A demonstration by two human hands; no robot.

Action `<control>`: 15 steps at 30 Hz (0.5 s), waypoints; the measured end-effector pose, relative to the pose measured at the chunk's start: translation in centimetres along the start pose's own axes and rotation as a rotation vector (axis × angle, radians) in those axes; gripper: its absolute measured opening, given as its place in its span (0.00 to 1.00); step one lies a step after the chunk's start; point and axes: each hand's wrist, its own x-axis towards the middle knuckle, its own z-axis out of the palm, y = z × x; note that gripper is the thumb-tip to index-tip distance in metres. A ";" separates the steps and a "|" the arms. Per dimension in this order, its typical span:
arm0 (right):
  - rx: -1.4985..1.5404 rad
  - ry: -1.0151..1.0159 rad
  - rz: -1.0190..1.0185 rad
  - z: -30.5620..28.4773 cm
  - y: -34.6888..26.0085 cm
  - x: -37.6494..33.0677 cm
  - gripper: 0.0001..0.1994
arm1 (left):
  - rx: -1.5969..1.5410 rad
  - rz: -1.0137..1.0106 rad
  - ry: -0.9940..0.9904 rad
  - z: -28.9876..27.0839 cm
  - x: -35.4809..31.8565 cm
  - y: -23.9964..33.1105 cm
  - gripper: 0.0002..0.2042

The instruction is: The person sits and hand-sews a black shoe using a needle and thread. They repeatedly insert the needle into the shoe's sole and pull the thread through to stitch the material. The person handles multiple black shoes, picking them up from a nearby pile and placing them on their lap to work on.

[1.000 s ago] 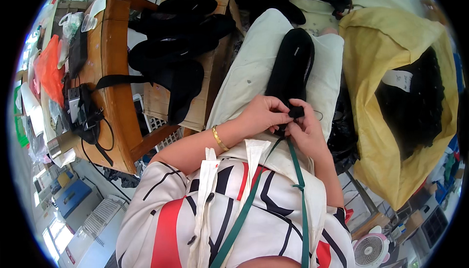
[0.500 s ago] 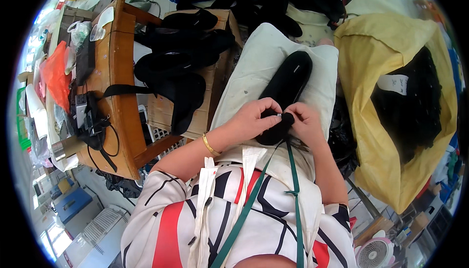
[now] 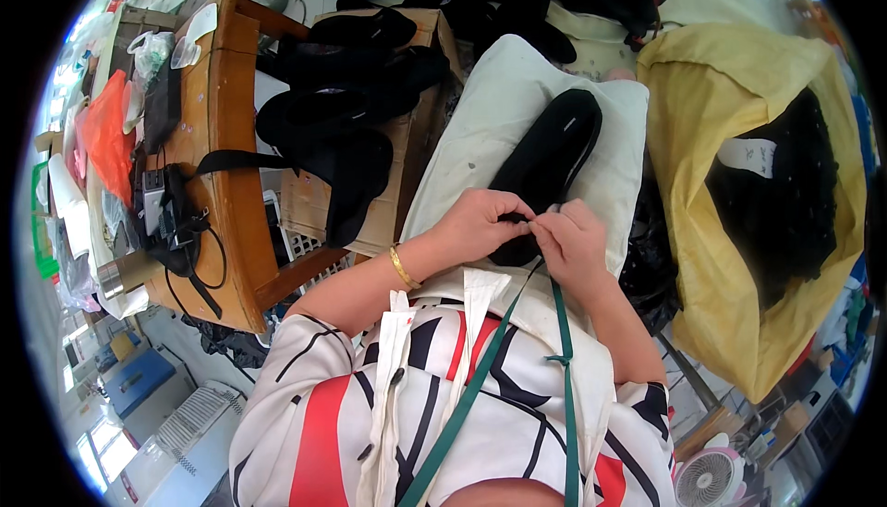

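Observation:
A black cloth shoe [image 3: 551, 151] lies lengthwise on the white cloth [image 3: 453, 160] over my lap, its toe pointing away. My left hand [image 3: 482, 224] is closed in a pinch above the shoe's near end. Fingertip to fingertip with it, my right hand [image 3: 573, 241] pinches from the other side, its back turned up. Whatever is between the fingers is too small or hidden to make out. The hands cover part of the shoe's heel end. Green straps [image 3: 564, 359] run down my front just below the hands.
Several black shoes [image 3: 342, 151] are piled on a cardboard box [image 3: 305, 207] at the left, beside a wooden table [image 3: 217, 230] with cables and bags. A yellow sack [image 3: 688, 128] of black items stands at the right. More black shoes lie at the far side.
My right hand has rolled over, and its fingertips now meet my left fingertips. The small black part that showed between the hands is no longer visible there.

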 end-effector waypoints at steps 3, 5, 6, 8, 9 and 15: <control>-0.115 0.173 -0.068 -2.5 -2.7 1.7 0.04 | 0.109 -0.109 0.004 -0.7 0.4 -0.1 0.07; 0.428 0.165 0.333 -1.9 -2.1 1.3 0.02 | 0.121 -0.014 0.007 -0.2 -0.4 -0.5 0.08; 0.694 0.167 0.524 -1.8 -1.8 1.3 0.02 | 0.129 0.045 0.005 -0.1 -0.4 -0.5 0.08; 1.011 0.117 0.799 -3.2 -1.6 0.9 0.07 | 0.247 0.200 0.001 -0.2 -0.6 -0.4 0.08; 1.056 0.104 0.858 -4.3 -1.9 0.5 0.08 | 0.307 0.295 0.017 -0.2 -0.9 -0.7 0.08; 1.143 0.640 0.818 -10.3 0.8 -2.4 0.07 | 0.448 0.494 0.126 0.0 -1.6 -1.5 0.09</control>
